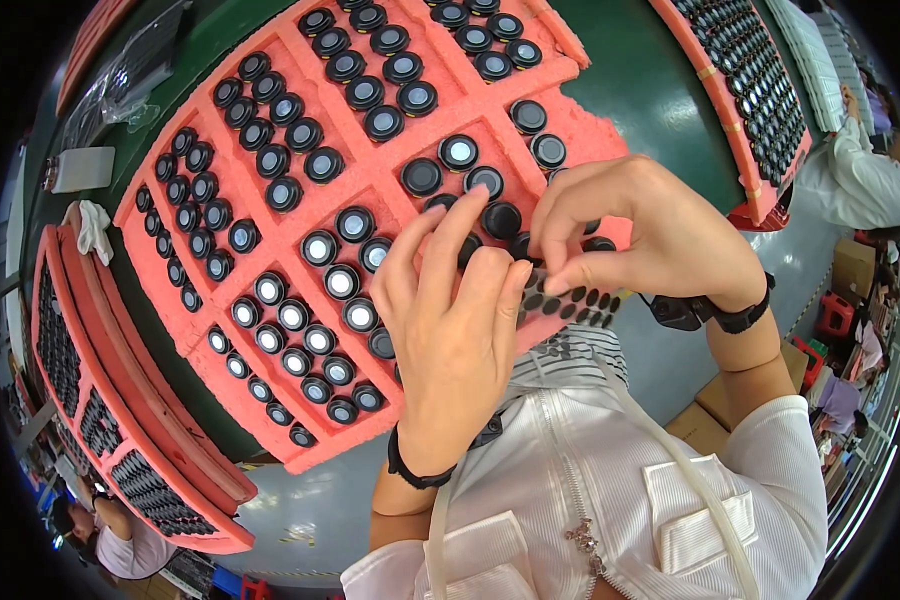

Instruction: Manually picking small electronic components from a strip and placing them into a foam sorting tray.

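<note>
My left hand (455, 325) reaches over a pink foam tray (340, 155), with its longer fingers stretched out above black round parts (500, 219) in one compartment. Its thumb side comes close to my right fingertips. Thumb and forefinger of my right hand (640, 225) are pinched at the upper edge of a sheet of round black stickers (588, 305), which tilts down toward my body. Whether a loose sticker sits in that pinch is hidden. Many parts in the tray show pale round centres, such as one part (342, 281); several near my hands look plain black on top.
The tray lies on a green table (660, 95). More filled pink trays stand at the far right (745, 90) and lower left (120, 430). A white cloth (92, 232), a bottle (82, 169) and clear plastic wrap (120, 85) lie at left. Co-workers sit at both sides.
</note>
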`<state>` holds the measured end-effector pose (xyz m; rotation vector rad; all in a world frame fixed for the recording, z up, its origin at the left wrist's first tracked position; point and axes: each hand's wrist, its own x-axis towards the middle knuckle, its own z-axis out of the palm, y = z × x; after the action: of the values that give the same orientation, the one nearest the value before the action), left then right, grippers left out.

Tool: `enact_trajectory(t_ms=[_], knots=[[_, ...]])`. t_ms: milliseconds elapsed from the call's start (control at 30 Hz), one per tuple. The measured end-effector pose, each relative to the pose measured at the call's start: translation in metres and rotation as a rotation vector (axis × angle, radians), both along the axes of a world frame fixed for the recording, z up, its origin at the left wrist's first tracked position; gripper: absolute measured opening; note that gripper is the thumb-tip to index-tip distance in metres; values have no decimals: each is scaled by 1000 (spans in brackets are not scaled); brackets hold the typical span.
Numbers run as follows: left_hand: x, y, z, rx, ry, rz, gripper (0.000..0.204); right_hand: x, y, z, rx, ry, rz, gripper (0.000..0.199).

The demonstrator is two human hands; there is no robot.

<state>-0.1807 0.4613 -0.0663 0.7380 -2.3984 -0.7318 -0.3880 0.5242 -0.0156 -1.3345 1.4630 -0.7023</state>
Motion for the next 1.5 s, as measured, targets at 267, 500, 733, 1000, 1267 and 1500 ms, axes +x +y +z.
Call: enact_trajectory(t_ms=[267,500,733,1000,1267,1500], knots=[[-4,-11,-8,309,-28,-11,17,-28,-30,-14,-73,-110,-167,17],[-13,-15,-18,268,-37,-123,21,-12,-60,-45,-214,269,-207,13],[-11,-18,-19,279,-64,-127,20,-10,-65,-54,-188,280,-196,12],[-13,-18,-19,293,-74,-120,20,-6,-65,-61,-229,317,-202,13],[-8,-15,-15,423,-14,-110,19,-4,-61,-56,-263,384,-230,21],[47,-19,13,444,45,49,25,-42,-15,-30,-196,387,-272,27]])
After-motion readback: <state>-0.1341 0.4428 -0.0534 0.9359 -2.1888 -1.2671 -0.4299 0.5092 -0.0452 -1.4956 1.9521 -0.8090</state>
